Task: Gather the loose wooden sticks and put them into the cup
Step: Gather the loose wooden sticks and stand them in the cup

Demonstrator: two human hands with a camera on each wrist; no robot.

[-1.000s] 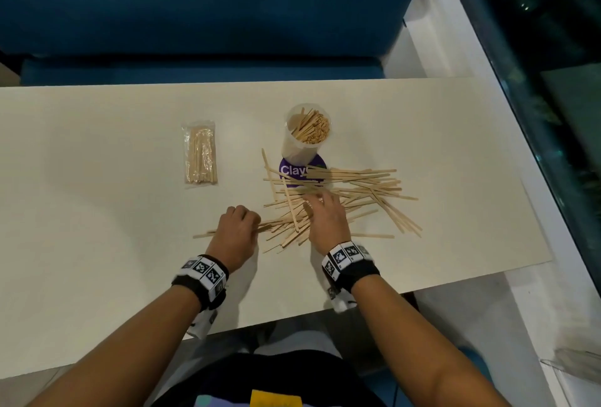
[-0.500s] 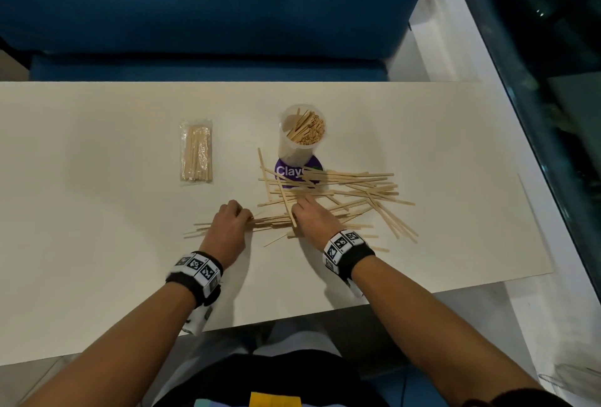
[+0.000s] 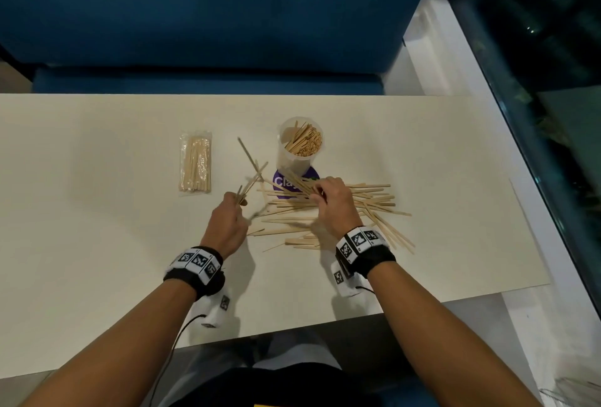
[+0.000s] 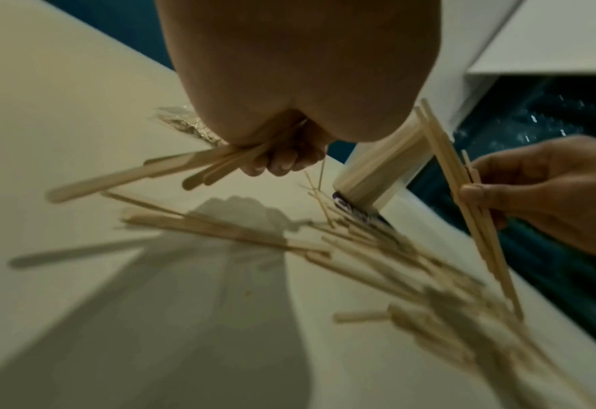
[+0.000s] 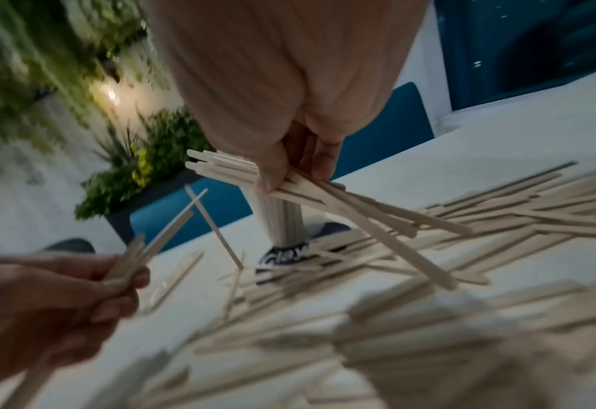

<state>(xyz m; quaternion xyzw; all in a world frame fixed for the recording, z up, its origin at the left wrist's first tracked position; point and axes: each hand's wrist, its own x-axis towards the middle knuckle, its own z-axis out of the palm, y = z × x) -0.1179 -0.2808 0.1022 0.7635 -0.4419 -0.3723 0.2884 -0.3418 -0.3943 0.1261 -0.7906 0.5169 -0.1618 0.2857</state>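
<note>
A clear plastic cup (image 3: 294, 159) half full of wooden sticks stands on a purple coaster at the table's middle. Loose wooden sticks (image 3: 370, 202) lie scattered in front of it and to its right. My left hand (image 3: 227, 221) is lifted off the table and grips a small bunch of sticks (image 3: 252, 172) that fan up and away; the left wrist view shows its fingers (image 4: 282, 160) curled round them. My right hand (image 3: 331, 202) grips another bunch (image 5: 342, 199) just in front of the cup, with the far ends still trailing on the pile.
A sealed clear packet of sticks (image 3: 195, 162) lies left of the cup. The cream table (image 3: 97, 244) ends close to my body and at the right, near a glass wall. A blue bench runs behind the table.
Both hands have risen from the table, each with a bunch of sticks. The left bunch now points up and away. The right hand has moved forward toward the cup.
</note>
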